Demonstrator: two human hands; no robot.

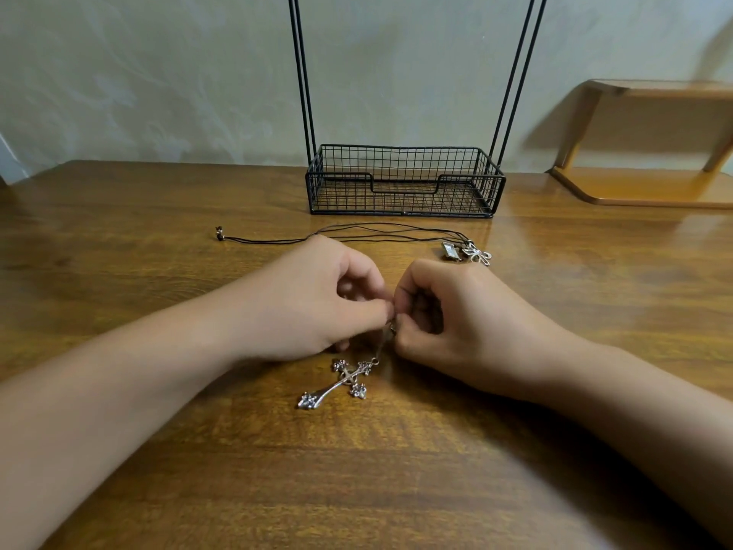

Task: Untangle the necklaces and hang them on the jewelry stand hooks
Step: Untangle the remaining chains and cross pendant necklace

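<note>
I read both hands together mid-desk: left hand (317,299) and right hand (440,311) pinch top of silver ornate cross pendant (341,381). Cross lies just below hands on brown wooden desk (158,450), long axis slanting toward lower left. Black wire jewelry stand (404,180) straight ahead, hooks out of view; black cord necklaces (377,232) between.

Black cords (380,232) and pendants (468,252) lie between hands (390,311) and stand basket (404,180).

Two forearms enter from the lower corners, both bare to the frame edge; no sleeve shows on either. The left hand (317,295) and right hand (448,311) are ungloved. No ring, watch or bracelet shows on the visible fingers and wrists. Nails are short where seen, unpainted.
</note>
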